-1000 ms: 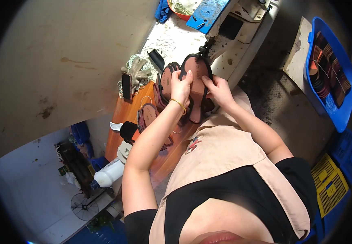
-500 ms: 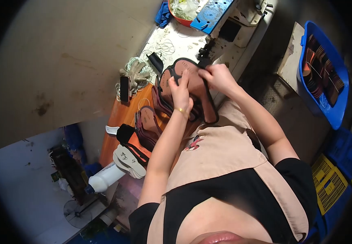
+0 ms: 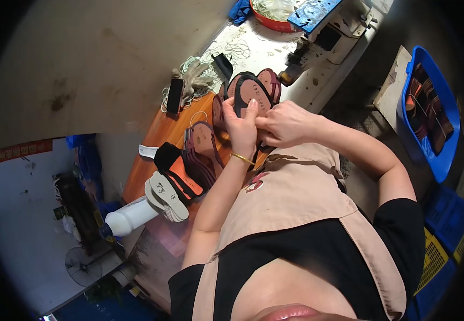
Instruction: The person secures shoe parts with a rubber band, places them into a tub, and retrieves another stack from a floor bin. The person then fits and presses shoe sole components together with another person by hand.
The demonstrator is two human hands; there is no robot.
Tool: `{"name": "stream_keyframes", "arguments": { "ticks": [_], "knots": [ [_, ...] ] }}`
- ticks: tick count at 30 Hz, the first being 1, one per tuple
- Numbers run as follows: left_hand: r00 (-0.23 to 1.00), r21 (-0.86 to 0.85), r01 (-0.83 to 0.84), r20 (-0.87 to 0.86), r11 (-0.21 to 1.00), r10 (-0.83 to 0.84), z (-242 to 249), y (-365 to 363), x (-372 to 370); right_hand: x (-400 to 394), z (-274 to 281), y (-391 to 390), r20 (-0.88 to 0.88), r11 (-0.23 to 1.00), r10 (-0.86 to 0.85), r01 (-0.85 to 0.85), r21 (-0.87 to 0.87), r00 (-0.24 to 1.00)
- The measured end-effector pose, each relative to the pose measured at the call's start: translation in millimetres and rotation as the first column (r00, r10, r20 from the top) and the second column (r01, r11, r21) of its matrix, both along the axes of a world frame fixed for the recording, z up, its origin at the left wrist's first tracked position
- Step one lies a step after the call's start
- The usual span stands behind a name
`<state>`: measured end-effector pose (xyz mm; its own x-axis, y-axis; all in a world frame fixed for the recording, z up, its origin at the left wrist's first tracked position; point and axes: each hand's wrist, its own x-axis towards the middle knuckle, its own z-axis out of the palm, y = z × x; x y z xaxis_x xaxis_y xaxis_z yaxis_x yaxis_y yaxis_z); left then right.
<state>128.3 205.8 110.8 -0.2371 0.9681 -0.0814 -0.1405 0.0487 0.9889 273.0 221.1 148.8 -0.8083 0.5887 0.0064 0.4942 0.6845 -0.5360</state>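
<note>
A pinkish-brown shoe piece with black edging [image 3: 254,92] is held up above the work surface, printed marks on its face. My left hand [image 3: 241,128], with a gold bracelet at the wrist, grips its lower part between thumb and fingers. Close beside it, my right hand [image 3: 288,124] has its fingers curled against the piece's lower right edge; the fingertips are partly hidden. Behind the held piece are more pieces with dark red edging [image 3: 269,81]. Nearer on the left, a stack of similar dark red pieces [image 3: 202,142] rests on the wooden board [image 3: 154,128].
Around the board are a phone [image 3: 175,96], a glove [image 3: 197,77], an orange and black piece [image 3: 179,171], pale soles [image 3: 165,195] and a white bottle [image 3: 130,216]. A machine [image 3: 336,27] and red bowl [image 3: 272,22] stand beyond; a blue basket [image 3: 406,115] is right.
The held piece has turned, now showing its rounded end upright. My right hand has moved down and left, close to my left hand. The whole view has shifted slightly.
</note>
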Motion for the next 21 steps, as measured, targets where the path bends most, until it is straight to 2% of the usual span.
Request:
{"name": "stream_keyframes", "arguments": {
  "ticks": [1, 3, 4, 5, 6, 7, 8, 9, 11, 15, 17, 18, 20, 21],
  "knots": [
    [1.000, 0.002, -0.008, 0.001, 1.000, 0.008, 1.5, -1.0, -6.8, -4.6, -0.9, -6.6, 0.001, 1.000, 0.008, -0.008, 0.002, 1.000],
    [0.964, -0.061, -0.019, 0.262, 0.998, 0.034, 5.6, 2.3, -23.9, -17.2, -9.3, -14.5, -0.346, 0.969, 0.069, 0.020, 0.248, 0.936],
    [0.942, -0.058, -0.045, 0.330, 0.997, 0.062, 7.9, 1.1, -30.3, -24.0, -13.2, -18.0, -0.462, 0.982, 0.045, 0.046, 0.184, 0.886],
    [0.940, -0.057, -0.052, 0.333, 0.997, 0.068, 11.1, 0.2, -34.7, -26.5, -13.4, -20.9, -0.460, 0.982, 0.053, 0.038, 0.186, 0.886],
    [0.919, -0.051, -0.065, 0.385, 0.997, 0.080, 15.8, -1.4, -38.1, -28.0, -12.7, -23.9, -0.615, 0.952, -0.295, 0.170, -0.254, 0.732],
    [0.896, -0.048, -0.081, 0.434, 0.996, 0.094, 18.5, -4.1, -42.1, -29.3, -13.1, -26.2, -0.567, 0.728, -0.642, 0.178, -0.662, 0.515],
    [0.887, -0.054, -0.074, 0.453, 0.996, 0.090, 18.5, -6.8, -46.9, -31.4, -22.3, -20.3, -0.564, 0.661, -0.724, 0.165, -0.732, 0.397],
    [0.887, -0.056, -0.079, 0.451, 0.995, 0.096, 18.3, -8.7, -52.1, -28.8, -30.0, -12.5, -0.523, 0.581, -0.766, 0.054, -0.812, 0.374],
    [0.876, -0.052, -0.040, 0.478, 0.998, 0.060, 17.0, -10.2, -57.6, -26.9, -18.8, -7.4, -0.373, 0.431, -0.805, 0.022, -0.902, 0.462],
    [0.892, -0.019, -0.070, 0.446, 0.997, 0.071, 23.3, -15.2, -54.5, -34.7, -11.0, -5.2, -0.322, 0.382, -0.827, 0.041, -0.923, 0.461],
    [0.971, 0.095, -0.117, 0.219, 0.989, 0.093, 23.5, -17.5, -52.5, -37.0, -18.9, -0.5, -0.447, 0.682, -0.668, 0.250, -0.687, 0.594],
    [0.971, 0.094, -0.120, 0.220, 0.988, 0.097, 23.2, -18.7, -53.3, -38.5, -18.7, 0.3, -0.462, 0.728, -0.640, 0.292, -0.620, 0.614],
    [0.986, 0.205, -0.101, -0.113, 0.974, 0.126, 22.7, -20.9, -53.9, -36.4, -12.4, 4.2, -0.419, 0.736, -0.626, 0.321, -0.595, 0.658],
    [0.986, 0.205, -0.103, -0.111, 0.973, 0.127, 23.0, -21.6, -53.6, -35.7, -10.3, 6.5, -0.372, 0.745, -0.612, 0.350, -0.568, 0.698]
  ]
}}
